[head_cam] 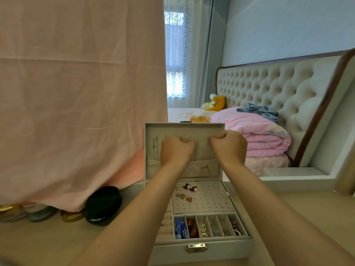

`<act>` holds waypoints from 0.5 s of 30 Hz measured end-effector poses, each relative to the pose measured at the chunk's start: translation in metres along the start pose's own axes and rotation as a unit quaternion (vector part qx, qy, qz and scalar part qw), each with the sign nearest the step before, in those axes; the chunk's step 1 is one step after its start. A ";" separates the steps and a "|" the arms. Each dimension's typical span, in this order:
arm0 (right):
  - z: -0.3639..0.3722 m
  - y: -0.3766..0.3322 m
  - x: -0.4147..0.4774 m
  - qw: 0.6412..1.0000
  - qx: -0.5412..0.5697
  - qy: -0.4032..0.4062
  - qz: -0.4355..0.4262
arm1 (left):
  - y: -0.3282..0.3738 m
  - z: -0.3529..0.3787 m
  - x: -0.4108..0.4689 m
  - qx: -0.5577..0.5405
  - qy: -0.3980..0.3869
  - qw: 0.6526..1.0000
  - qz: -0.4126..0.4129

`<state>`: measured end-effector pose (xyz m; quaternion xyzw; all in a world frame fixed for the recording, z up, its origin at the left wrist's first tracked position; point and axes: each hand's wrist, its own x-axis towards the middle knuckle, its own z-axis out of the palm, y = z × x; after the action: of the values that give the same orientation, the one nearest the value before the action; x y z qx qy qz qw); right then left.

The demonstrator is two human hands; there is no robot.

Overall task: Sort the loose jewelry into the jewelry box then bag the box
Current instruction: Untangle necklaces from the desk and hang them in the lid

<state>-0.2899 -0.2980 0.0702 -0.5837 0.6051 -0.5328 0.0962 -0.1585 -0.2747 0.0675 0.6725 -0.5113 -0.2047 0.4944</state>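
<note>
A beige jewelry box (200, 240) stands open on the desk with its lid (184, 127) upright. My left hand (175, 148) and my right hand (228, 146) are both up against the inside of the lid, fingers closed. A thin necklace chain (202, 140) runs between them along the hook row. Other fine chains (154, 148) hang at the lid's left side above a fabric pocket (204, 167). Red and amber earrings (189, 188) sit on the perforated panel. The divided slots (202, 227) hold a blue piece, amber pieces, gold hoops and silver items.
A black round jar (103, 205) and smaller gold-lidded jars (72, 215) line the desk to the left, under a hanging pink cloth (76, 93). Behind the box is a bed with a folded pink quilt (259, 131) and a tufted headboard (269, 89).
</note>
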 end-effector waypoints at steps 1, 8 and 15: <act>-0.001 0.003 -0.002 1.000 -0.003 -0.016 0.003 | -0.001 0.000 -0.001 -0.001 -0.013 1.000 0.000; -0.019 0.008 -0.024 0.965 0.114 -0.197 0.131 | -0.003 -0.011 -0.023 -0.132 -0.199 0.971 -0.027; -0.037 0.006 -0.043 0.899 0.216 -0.352 0.150 | 0.003 -0.025 -0.041 -0.084 -0.316 0.945 0.020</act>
<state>-0.3077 -0.2452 0.0594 -0.6004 0.4825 -0.3894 0.5050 -0.1563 -0.2265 0.0712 0.5189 -0.6356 -0.4388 0.3665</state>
